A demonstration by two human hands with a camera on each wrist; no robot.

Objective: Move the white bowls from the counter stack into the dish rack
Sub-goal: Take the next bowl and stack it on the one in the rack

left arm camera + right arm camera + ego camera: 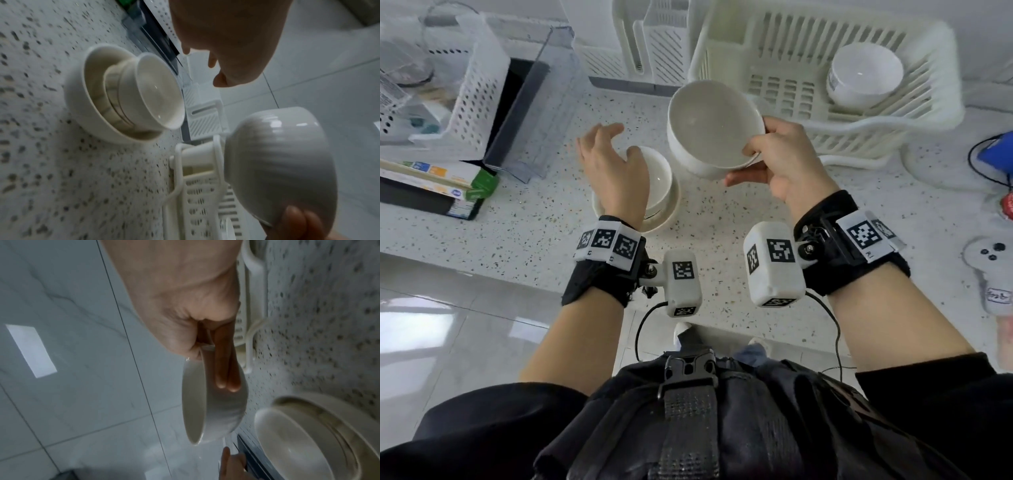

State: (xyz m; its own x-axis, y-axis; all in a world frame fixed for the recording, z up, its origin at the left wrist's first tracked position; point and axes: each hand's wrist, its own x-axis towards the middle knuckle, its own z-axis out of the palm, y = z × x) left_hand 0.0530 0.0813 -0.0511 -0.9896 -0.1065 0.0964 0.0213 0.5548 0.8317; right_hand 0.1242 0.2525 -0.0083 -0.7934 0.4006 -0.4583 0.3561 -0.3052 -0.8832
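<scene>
Head view shows us one bowl (864, 77) already in the dish rack (791, 85). Our right hand (780, 161) pinches a second bowl (714, 128) above the counter (722, 222); our left hand (613, 168) hovers relaxed, holding nothing, over the remaining stack (657, 192).

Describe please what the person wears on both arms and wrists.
Each wrist carries a black strap with a white band of black square-pattern markers, and a white boxy camera module bearing the same markers; thin black cables hang from the modules. Dark sleeves are pushed up; the forearms are bare.

The speckled counter (544, 222) bears the bowl stack (659, 192) and dish rack (876, 133).
</scene>
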